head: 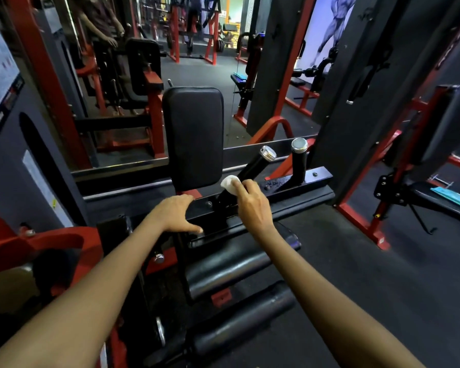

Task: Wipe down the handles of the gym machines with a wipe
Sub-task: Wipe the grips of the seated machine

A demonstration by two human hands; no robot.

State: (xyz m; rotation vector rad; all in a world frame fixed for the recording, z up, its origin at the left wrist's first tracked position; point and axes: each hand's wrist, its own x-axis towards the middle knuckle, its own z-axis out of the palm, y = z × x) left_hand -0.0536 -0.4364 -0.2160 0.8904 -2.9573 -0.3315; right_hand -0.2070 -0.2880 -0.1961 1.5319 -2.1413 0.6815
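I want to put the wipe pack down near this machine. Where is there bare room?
The dark floor right of the roller pads, up to the red frame foot, lies bare. It is crowded around the handles: the right hand holds the wipe on the slanted handle, the upright handle stands beside it, and the left hand rests on the crossbar.

Both forearms and hands are bare: no sleeves or gloves.
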